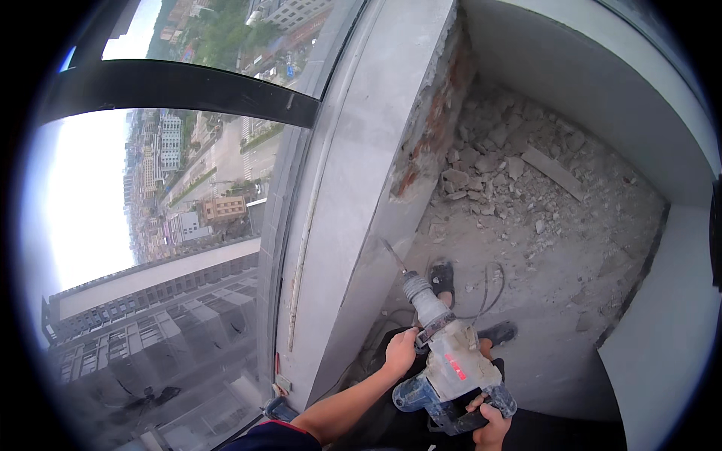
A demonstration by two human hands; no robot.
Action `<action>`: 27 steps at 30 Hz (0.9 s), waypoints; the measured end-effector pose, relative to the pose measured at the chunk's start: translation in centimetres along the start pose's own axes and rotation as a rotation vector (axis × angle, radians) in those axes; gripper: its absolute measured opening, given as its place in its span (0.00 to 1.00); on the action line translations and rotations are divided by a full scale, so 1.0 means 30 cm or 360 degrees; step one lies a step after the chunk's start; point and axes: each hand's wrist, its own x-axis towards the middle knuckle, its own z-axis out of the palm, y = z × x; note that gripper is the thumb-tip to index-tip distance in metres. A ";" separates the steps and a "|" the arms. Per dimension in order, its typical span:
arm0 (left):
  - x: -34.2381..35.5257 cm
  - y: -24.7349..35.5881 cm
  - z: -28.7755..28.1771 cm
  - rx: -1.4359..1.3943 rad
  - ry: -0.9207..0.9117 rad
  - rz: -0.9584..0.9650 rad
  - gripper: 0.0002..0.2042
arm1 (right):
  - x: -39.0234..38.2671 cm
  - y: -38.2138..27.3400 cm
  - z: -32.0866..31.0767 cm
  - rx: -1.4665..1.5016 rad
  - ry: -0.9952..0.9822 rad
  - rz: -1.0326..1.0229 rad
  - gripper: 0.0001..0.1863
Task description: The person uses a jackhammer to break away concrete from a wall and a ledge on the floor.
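Note:
A dusty demolition hammer (444, 353) with a grey-white body and blue housing is held in both hands. My left hand (401, 352) is closed around the side handle near the front collar. Around the rear handle wraps my right hand (489, 422). The chisel bit (394, 256) points up and left, its tip at or very close to the inner face of the low grey wall (353, 248); contact cannot be made out. Farther along, that wall has a broken edge with exposed red brick (434, 131).
Broken plaster and masonry rubble (504, 169) is heaped on the floor at the far end, with a flat slab (553, 173) on it. A black cable (492, 293) loops beside my feet, which wear dark clogs (442, 278). A window (195, 188) left of the wall overlooks streets far below.

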 end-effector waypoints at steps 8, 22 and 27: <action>-0.031 -0.021 -0.092 0.0112 0.0066 0.0169 0.23 | -0.013 0.151 -0.035 -0.0071 -0.0097 -0.0172 0.18; 0.066 -0.031 -0.202 0.0301 0.0079 0.0072 0.24 | 0.039 0.381 -0.061 0.0136 -0.0185 -0.0227 0.10; 0.101 -0.057 -0.270 0.0367 0.0102 0.0095 0.23 | 0.010 0.412 0.014 0.0265 -0.0145 -0.0124 0.06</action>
